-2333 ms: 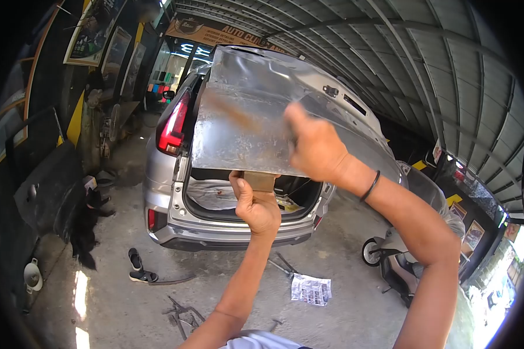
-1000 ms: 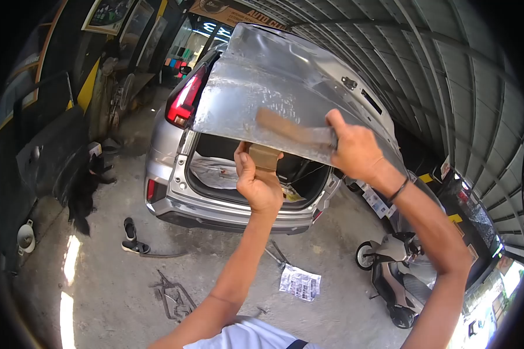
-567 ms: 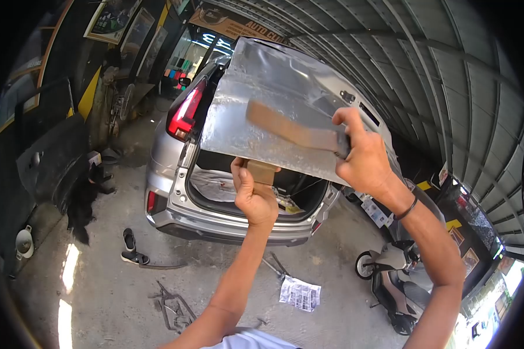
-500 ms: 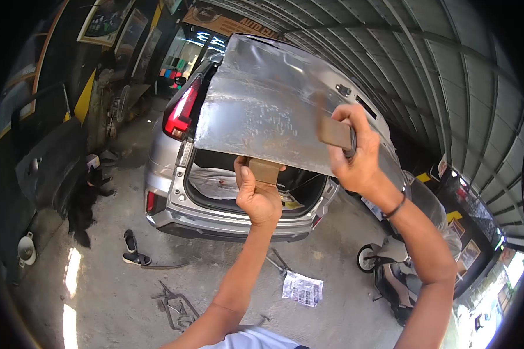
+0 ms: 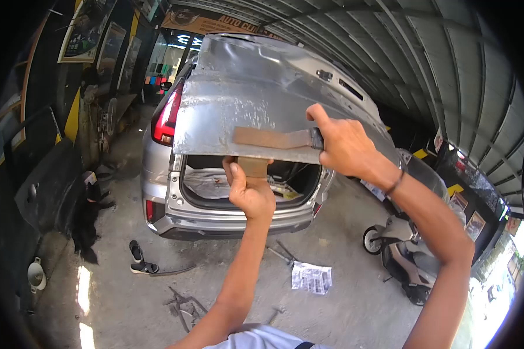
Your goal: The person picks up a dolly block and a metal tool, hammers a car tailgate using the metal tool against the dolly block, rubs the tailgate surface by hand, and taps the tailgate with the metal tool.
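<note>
Prob beating panel [image 5: 215, 119]: our RH [image 5: 349, 148] grips bar [image 5: 268, 138] over it, LH [image 5: 251, 195] block [image 5: 252, 167] at lower edge; next hit: steady LH.

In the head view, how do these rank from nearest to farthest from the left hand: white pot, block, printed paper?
1. Block: held in the left hand.
2. Printed paper: on the floor, below and to the right.
3. White pot: low at the far left.

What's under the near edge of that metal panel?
The left hand holds a brown block at the near edge of the panel; behind lies the open boot with a pale sheet inside. The panel hides its underside and the block's top.
</note>
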Motion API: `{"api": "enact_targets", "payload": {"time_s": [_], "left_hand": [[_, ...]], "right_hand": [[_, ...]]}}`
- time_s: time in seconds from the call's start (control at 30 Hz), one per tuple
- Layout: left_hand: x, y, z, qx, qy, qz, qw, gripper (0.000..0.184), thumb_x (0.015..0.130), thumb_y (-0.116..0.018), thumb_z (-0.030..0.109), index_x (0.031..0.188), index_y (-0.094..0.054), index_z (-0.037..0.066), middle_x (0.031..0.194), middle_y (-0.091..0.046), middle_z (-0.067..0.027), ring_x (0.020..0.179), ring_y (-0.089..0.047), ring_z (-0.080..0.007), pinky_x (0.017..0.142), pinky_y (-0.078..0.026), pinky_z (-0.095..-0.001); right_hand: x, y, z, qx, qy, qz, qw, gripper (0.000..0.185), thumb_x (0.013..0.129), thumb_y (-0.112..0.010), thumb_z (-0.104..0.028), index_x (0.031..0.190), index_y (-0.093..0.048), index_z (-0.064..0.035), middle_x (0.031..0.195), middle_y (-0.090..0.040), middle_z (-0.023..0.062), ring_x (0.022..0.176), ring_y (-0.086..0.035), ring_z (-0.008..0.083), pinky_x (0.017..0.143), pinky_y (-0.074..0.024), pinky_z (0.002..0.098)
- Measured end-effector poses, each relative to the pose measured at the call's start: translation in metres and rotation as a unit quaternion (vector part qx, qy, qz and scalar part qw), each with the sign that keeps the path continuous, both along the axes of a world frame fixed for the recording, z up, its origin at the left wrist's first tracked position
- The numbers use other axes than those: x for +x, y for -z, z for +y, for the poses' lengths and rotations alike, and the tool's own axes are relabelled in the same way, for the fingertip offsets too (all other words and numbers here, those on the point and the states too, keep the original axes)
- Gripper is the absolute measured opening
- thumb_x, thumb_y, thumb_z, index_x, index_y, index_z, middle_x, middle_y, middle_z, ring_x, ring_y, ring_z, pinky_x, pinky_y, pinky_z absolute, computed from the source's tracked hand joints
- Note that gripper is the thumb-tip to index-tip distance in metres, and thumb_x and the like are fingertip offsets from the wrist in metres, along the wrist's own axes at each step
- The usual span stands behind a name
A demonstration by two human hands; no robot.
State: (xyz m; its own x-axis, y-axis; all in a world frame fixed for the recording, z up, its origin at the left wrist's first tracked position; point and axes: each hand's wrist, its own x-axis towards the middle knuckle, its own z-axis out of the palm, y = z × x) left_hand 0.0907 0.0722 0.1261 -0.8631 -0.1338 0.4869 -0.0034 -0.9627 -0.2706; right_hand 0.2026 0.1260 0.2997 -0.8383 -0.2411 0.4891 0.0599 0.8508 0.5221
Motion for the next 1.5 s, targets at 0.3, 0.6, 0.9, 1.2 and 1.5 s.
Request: {"api": "enact_targets", "payload": {"time_s": [0.3,0.6,0.9,1.2,1.5], "left_hand": [[-0.007,0.005,0.019,-0.009,-0.018,-0.007,1.000,0.040,0.098,-0.048,0.034,0.127,-0.043,0.007,0.117,-0.056,-0.0092,0.103,-0.059,-0.0239,0.084,-0.052,-0.0410],[0.009,0.005,0.018,-0.021,-0.026,0.014,0.999,0.038,0.099,-0.044,0.035,0.124,-0.046,0.007,0.115,-0.059,-0.0085,0.102,-0.060,-0.0246,0.084,-0.052,-0.0434],[-0.006,0.007,0.031,-0.030,-0.040,-0.005,0.999,0.035,0.099,-0.045,0.034,0.123,-0.047,0.008,0.115,-0.058,-0.0072,0.102,-0.060,-0.0243,0.084,-0.053,-0.0424],[0.018,0.005,0.023,-0.027,0.005,0.027,0.999,0.036,0.099,-0.047,0.029,0.127,-0.043,0.007,0.116,-0.056,-0.0087,0.104,-0.058,-0.0240,0.084,-0.053,-0.0412],[0.007,0.002,0.035,-0.046,-0.006,-0.001,0.999,0.036,0.099,-0.047,0.036,0.121,-0.051,0.007,0.113,-0.059,-0.0077,0.103,-0.058,-0.0236,0.085,-0.051,-0.0445]], "right_hand": [[0.012,0.009,0.012,-0.005,-0.018,0.031,0.999,0.057,0.065,-0.066,0.001,0.114,-0.039,-0.0106,0.075,-0.062,0.0189,0.073,-0.064,0.0406,0.064,-0.0482,0.0489],[0.011,0.016,0.021,-0.002,0.022,0.004,1.000,0.057,0.065,-0.064,0.002,0.114,-0.036,-0.0113,0.077,-0.062,0.0208,0.078,-0.062,0.0434,0.066,-0.0467,0.0503],[-0.003,0.001,0.019,0.024,0.006,0.041,0.999,0.053,0.065,-0.060,0.006,0.111,-0.041,-0.0102,0.075,-0.060,0.0215,0.073,-0.061,0.0446,0.064,-0.0475,0.0502],[-0.001,0.005,0.034,0.076,0.013,-0.008,0.997,0.051,0.068,-0.065,-0.003,0.111,-0.039,-0.0095,0.081,-0.062,0.0205,0.076,-0.062,0.0442,0.066,-0.0490,0.0498],[0.004,0.013,0.046,0.021,0.023,0.012,0.999,0.051,0.068,-0.062,-0.003,0.112,-0.038,-0.0091,0.076,-0.063,0.0206,0.075,-0.062,0.0432,0.067,-0.0475,0.0517]]}}
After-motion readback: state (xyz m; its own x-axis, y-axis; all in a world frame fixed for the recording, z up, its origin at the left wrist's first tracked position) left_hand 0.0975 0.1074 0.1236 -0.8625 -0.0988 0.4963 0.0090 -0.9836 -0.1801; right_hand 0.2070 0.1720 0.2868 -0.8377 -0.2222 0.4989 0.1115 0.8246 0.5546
